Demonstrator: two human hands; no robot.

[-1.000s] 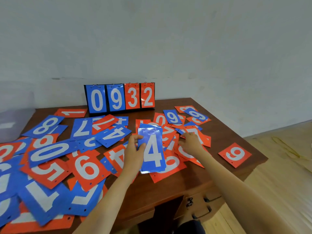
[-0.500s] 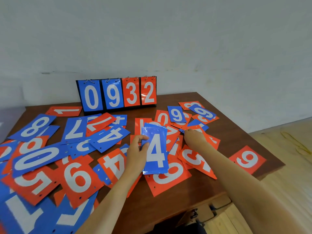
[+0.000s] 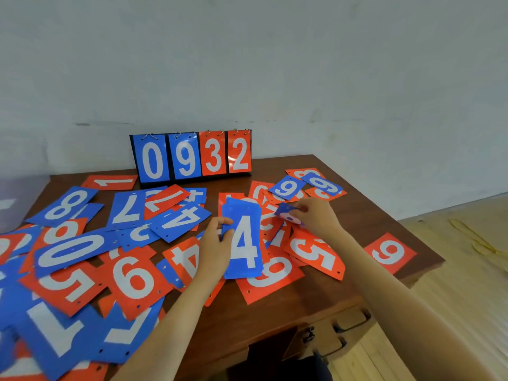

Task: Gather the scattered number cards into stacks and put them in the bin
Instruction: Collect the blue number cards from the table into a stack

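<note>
Observer: Risk first. Blue stack (image 3: pixel 243 243), a 4 on top, is held tilted up over the red cards. The left hand (image 3: pixel 213 246) grips it by its left edge only. The cards look glossy, so the stack could fan out or slip onto the counter (image 3: pixel 316 295).

Checker: Cause?

Observer: A jolt when the next card goes on. The right hand (image 3: pixel 316 215) pinches a blue card (image 3: pixel 286 211), blurred, by one end. Neighbouring cards overlap and may drag along.

Checker: Anything else?

Observer: Red 9 (image 3: pixel 390 253) lies alone near the counter's right edge. A careless sweep could send it to the floor.

Checker: Bin?

Observer: Pale container (image 3: pixel 13 199) at the far left is likely the bin, well apart from both hands. Most cards lie scattered.
</note>
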